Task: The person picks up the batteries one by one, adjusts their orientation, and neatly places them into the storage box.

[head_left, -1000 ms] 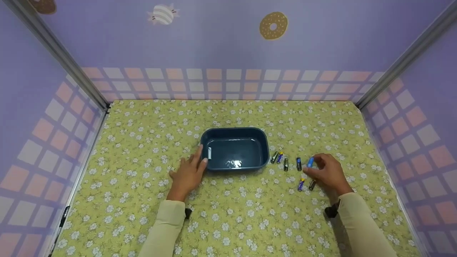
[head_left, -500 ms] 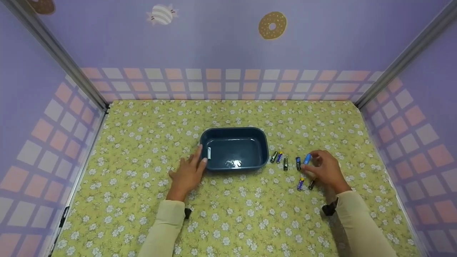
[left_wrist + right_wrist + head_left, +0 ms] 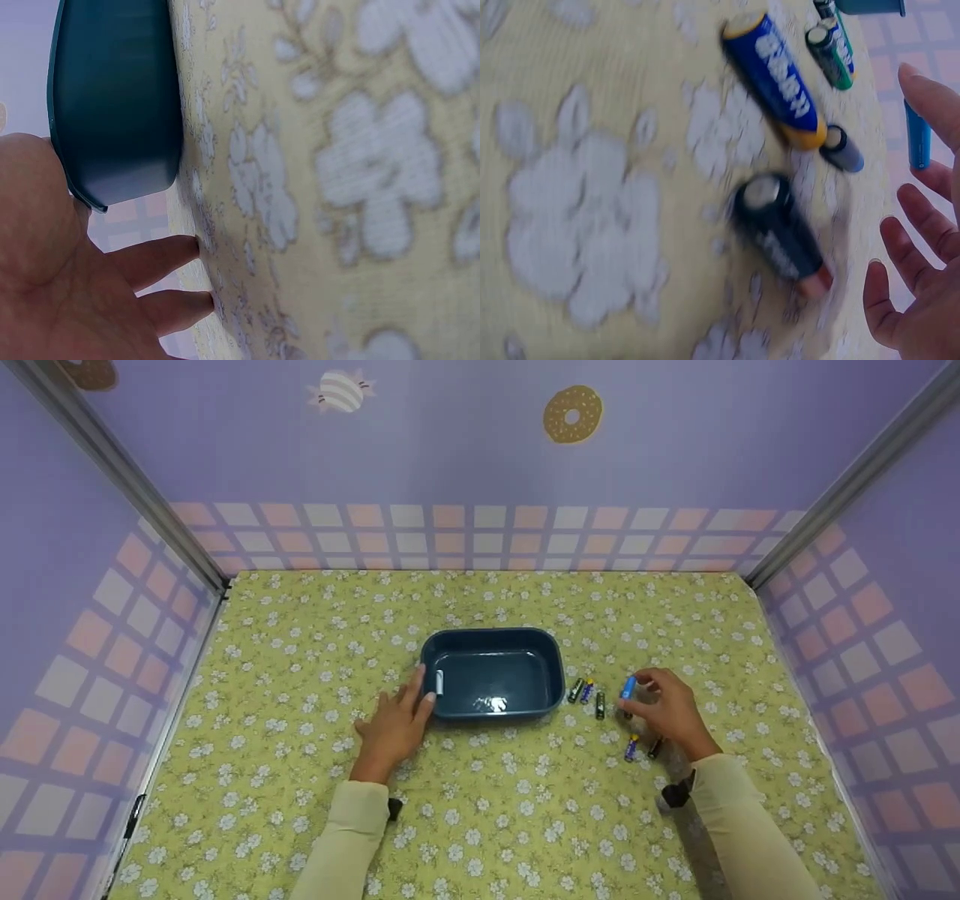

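Note:
A light blue battery (image 3: 628,688) is pinched between the thumb and fingertips of my right hand (image 3: 672,709), held above the table. Beneath it, a dark battery with a blue end (image 3: 842,150) lies on the cloth, mostly covered by the hand in the head view. Closer to the wrist lie a blue-and-yellow battery (image 3: 631,748) and a black battery with a copper end (image 3: 781,234). My left hand (image 3: 394,733) rests at the left end of a dark blue basin (image 3: 499,715), touching its rim; two extended fingers (image 3: 161,259) reach down to the cloth.
Between the basin and my right hand lie a dark green battery (image 3: 600,706), another green one (image 3: 575,690) and a blue one with a yellow end (image 3: 588,691). A flowered cloth (image 3: 300,645) covers the table. Purple walls (image 3: 480,450) enclose the back and sides.
My right hand has moved left with the light blue battery, from beside the dark battery with the blue end to over it. The left hand and the basin have stayed in place.

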The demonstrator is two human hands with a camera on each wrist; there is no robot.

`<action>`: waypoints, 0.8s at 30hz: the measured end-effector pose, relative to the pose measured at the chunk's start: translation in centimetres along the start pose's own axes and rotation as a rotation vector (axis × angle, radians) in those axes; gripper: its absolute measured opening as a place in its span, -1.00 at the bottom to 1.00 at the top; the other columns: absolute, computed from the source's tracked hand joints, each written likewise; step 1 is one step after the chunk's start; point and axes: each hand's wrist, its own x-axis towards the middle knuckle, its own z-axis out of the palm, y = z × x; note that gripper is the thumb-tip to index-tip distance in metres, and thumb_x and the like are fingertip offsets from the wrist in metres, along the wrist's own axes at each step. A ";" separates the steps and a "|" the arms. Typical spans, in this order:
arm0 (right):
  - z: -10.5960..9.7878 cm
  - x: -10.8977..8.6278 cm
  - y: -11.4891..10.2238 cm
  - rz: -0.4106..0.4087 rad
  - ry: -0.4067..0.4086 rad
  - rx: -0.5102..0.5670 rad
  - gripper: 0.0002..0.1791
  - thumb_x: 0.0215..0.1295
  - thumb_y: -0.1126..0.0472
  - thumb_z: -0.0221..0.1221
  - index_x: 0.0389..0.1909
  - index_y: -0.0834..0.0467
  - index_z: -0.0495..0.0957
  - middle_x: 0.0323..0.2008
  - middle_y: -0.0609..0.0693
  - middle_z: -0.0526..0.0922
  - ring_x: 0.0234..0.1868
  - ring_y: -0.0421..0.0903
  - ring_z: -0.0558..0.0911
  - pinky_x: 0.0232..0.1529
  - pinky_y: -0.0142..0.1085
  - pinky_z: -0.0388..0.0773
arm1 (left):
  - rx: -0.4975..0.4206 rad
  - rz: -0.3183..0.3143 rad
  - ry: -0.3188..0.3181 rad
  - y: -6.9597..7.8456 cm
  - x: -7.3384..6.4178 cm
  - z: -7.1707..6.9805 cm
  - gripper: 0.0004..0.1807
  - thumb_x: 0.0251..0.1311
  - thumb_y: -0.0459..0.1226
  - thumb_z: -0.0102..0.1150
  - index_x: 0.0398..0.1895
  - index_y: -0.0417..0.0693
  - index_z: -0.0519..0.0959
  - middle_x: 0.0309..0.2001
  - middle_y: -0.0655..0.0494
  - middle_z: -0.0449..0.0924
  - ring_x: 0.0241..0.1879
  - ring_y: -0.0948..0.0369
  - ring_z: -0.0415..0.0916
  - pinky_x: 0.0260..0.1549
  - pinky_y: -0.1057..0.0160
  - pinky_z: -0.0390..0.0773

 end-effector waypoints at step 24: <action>2.7 2.7 -5.0 -0.123 0.033 0.052 -0.37 0.15 -0.18 0.47 0.16 0.05 0.58 0.10 0.12 0.60 0.05 0.18 0.58 0.01 0.11 0.56 | -0.006 0.003 0.006 0.1 -0.1 0.0 -0.28 0.41 0.46 -0.58 0.58 0.77 -0.37 0.64 0.09 0.01 0.62 -0.30 -0.27 0.18 -0.76 -0.31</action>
